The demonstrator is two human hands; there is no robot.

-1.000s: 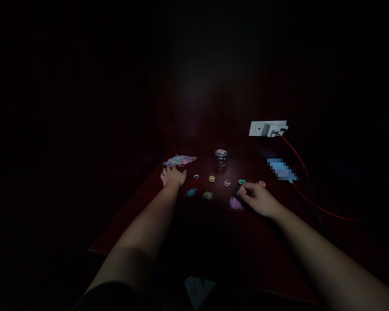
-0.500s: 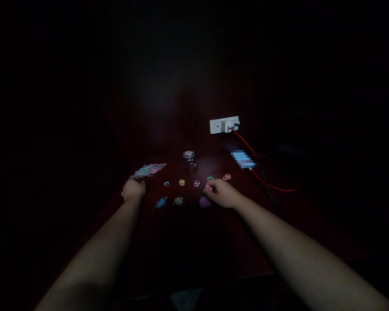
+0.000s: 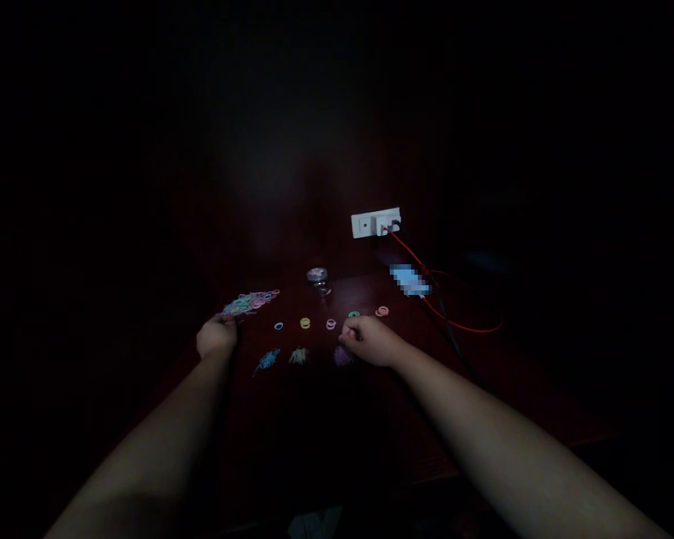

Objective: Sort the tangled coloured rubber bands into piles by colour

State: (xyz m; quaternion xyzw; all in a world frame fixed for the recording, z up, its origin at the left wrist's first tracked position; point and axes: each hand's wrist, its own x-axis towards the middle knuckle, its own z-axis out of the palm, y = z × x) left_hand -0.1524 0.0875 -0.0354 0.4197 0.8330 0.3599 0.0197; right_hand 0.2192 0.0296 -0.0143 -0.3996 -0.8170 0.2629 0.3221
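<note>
My left hand [image 3: 217, 336] rests at the near edge of a mixed pile of pastel elastic bands [image 3: 252, 302], its fingers curled against the pile; what they hold, if anything, is too dark to see. My right hand [image 3: 368, 338] is closed above a purple bunch of bands [image 3: 344, 355] and partly covers it. Behind that hand shows a green band [image 3: 353, 314]. Left of it, in a row, lie pink bands [image 3: 331, 324], yellow bands [image 3: 305, 323] and a blue band [image 3: 278, 326]. Nearer me are a blue bunch [image 3: 268, 360] and a pale yellow bunch [image 3: 299, 355].
Peach bands [image 3: 382, 311] lie right of the green one. A small clear jar with a lid [image 3: 317, 281] stands at the back. A phone [image 3: 410, 279], blurred out, is on a red cable [image 3: 472, 329] from a wall socket [image 3: 376, 223]. The surroundings are very dark.
The whole view has shifted slightly, so things sit a little further left and lower. My left hand's fingers now reach more toward the pile; my right hand stays by the purple bunch.
</note>
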